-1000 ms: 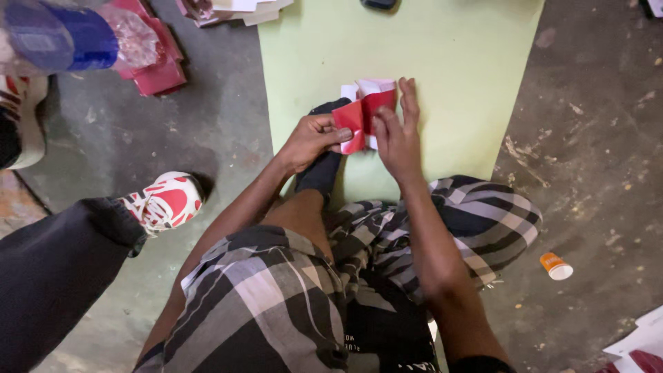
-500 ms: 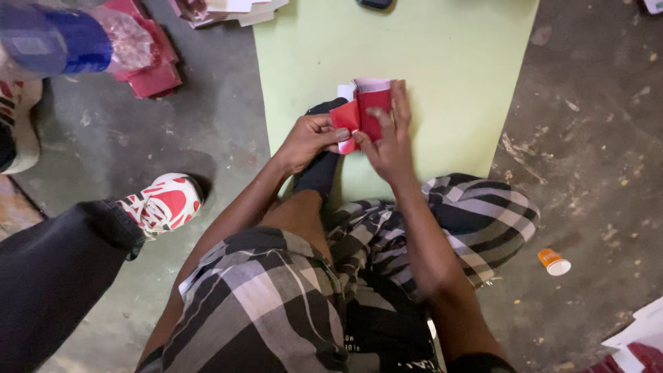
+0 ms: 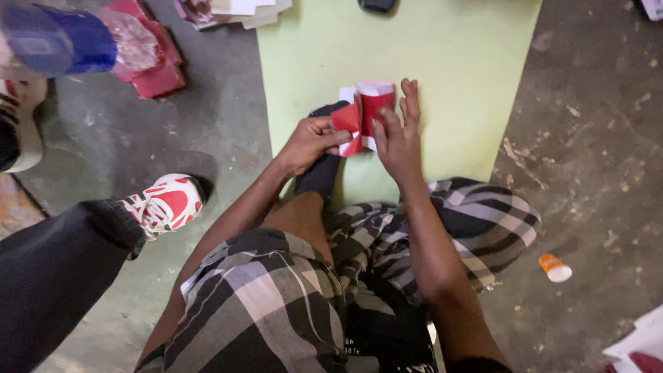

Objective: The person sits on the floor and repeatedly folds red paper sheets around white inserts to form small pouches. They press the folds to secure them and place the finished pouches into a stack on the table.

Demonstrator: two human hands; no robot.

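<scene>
Red-and-white paper piece (image 3: 364, 116) sits between our two hands over a pale green sheet (image 3: 469, 62) spread on the grey concrete floor (image 3: 594, 138). We judge the step to be folding or creasing it; a next move would call for keeping the edges aligned while pressing down. Our left hand (image 3: 311, 141) has its grip pinched on the paper's left edge; our right hand (image 3: 399, 135) lies with fingers extended flat against its right side, pressing it rather than closed around it. Our checked shorts (image 3: 276, 304) fill the lower view. Beside us stands another person's red-and-white shoe (image 3: 164, 204). Stacked papers (image 3: 235, 10) lie at the top, and a small orange-and-white cap (image 3: 554, 267) lies to the right.
</scene>
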